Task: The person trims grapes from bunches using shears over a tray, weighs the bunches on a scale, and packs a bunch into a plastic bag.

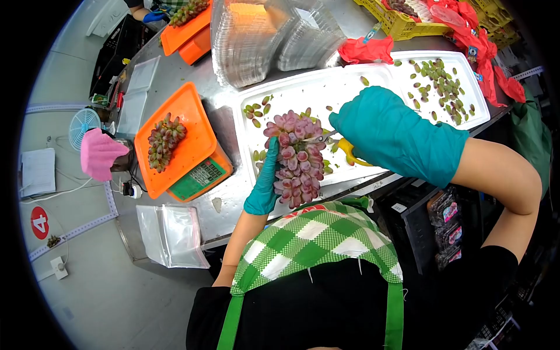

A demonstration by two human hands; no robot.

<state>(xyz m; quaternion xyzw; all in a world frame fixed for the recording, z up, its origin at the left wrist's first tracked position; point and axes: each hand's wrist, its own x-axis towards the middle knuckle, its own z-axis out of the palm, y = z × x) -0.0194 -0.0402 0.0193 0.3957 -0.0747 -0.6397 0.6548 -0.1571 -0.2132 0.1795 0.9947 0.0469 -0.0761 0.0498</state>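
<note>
A bunch of pink-purple grapes [300, 166] hangs in front of me over the white tray [344, 87]. My left hand [265, 184], in a teal glove, holds the bunch along its left side. With my right hand [388, 131], also gloved, I grip scissors [350, 153] with yellow handles. Their metal blades reach into the upper right of the bunch. Loose green-red grapes [256, 111] lie in the tray left of the bunch, and more show behind it. My fingers on the far side of the bunch are hidden.
An orange scale [201, 175] at left carries another grape bunch [166, 142]. Clear plastic boxes [245, 46] stand stacked behind the tray. Loose grapes [446, 81] fill part of the right tray. Plastic bags [169, 233] lie at the front left. Behind are red bags [366, 51] and a yellow crate [402, 26].
</note>
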